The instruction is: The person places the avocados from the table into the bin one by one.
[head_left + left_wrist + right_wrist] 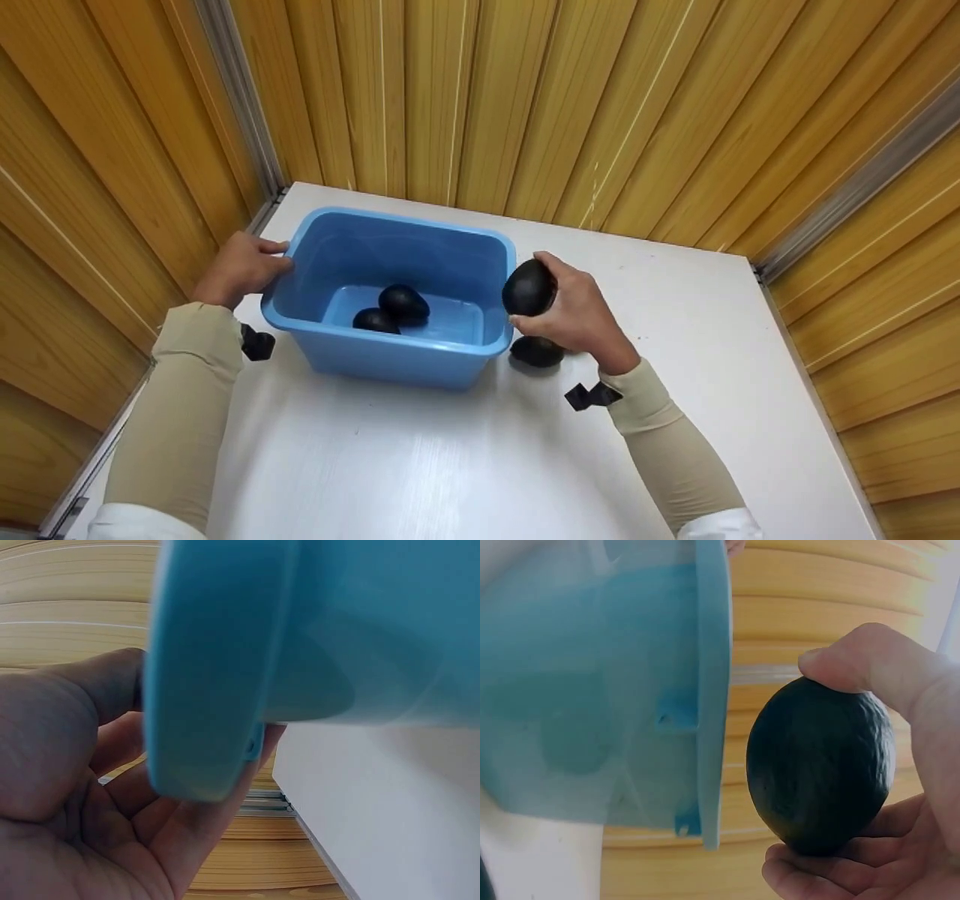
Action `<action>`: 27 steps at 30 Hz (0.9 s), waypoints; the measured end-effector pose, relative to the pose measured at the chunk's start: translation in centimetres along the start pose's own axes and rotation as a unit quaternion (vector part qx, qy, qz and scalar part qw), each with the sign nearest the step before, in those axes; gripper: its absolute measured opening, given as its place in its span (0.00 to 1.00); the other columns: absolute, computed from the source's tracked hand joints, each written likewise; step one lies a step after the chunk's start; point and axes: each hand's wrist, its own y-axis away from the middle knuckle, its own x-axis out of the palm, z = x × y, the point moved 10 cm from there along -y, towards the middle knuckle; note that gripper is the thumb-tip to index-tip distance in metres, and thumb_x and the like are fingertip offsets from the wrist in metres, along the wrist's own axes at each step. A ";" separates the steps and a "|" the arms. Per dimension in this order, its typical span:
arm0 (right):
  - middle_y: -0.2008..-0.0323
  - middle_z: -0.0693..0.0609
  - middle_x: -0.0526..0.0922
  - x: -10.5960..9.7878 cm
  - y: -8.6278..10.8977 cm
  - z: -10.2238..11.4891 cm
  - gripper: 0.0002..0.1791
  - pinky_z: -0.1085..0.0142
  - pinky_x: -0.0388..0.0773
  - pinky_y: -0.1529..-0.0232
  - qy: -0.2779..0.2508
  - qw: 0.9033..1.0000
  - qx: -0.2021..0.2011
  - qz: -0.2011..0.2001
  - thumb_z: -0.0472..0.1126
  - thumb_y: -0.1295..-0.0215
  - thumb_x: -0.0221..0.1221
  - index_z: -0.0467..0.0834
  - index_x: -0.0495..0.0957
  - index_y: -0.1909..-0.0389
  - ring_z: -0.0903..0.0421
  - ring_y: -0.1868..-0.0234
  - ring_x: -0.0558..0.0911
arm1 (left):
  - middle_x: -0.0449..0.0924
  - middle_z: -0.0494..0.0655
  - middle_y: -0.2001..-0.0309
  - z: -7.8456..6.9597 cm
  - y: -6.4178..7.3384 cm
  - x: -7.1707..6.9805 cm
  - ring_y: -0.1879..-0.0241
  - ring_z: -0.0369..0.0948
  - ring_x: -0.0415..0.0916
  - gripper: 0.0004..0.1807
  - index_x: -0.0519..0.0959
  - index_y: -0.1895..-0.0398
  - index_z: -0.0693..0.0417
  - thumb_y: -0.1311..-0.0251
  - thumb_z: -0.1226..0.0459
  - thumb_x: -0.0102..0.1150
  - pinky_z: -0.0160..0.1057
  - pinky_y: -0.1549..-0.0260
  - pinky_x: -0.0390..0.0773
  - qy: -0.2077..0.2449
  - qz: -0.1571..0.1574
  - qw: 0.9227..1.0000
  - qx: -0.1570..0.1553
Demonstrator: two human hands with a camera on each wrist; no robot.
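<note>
A blue plastic basin (390, 360) stands on the white table, with two dark avocados (404, 302) lying on its floor. My left hand (244, 266) grips the basin's left rim; in the left wrist view the thumb is at the rim (214, 675) and the fingers reach beneath it. Just outside the right rim, my right hand (574, 304) holds a dark avocado (821, 765) between thumb and fingers, raised to about rim height. Below that hand another avocado (537, 352) rests on the table, close to the basin's right side and partly covered by the hand.
The white table (420, 457) meets wood-patterned panels (495, 105) at the back and both sides. Metal posts (244, 105) run up the corners. A small black wrist device (592, 395) sits on each sleeve.
</note>
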 end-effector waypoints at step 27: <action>0.50 0.45 0.85 5.7 -6.9 9.1 0.50 0.56 0.84 0.53 0.052 0.995 -0.040 0.070 0.61 0.53 0.77 0.42 0.71 0.32 0.50 0.53 0.83 | 0.71 0.76 0.31 -0.2 -0.2 0.2 0.38 0.71 0.78 0.33 0.62 0.23 0.67 0.24 0.60 0.54 0.65 0.43 0.80 -0.007 0.018 1.000 -0.006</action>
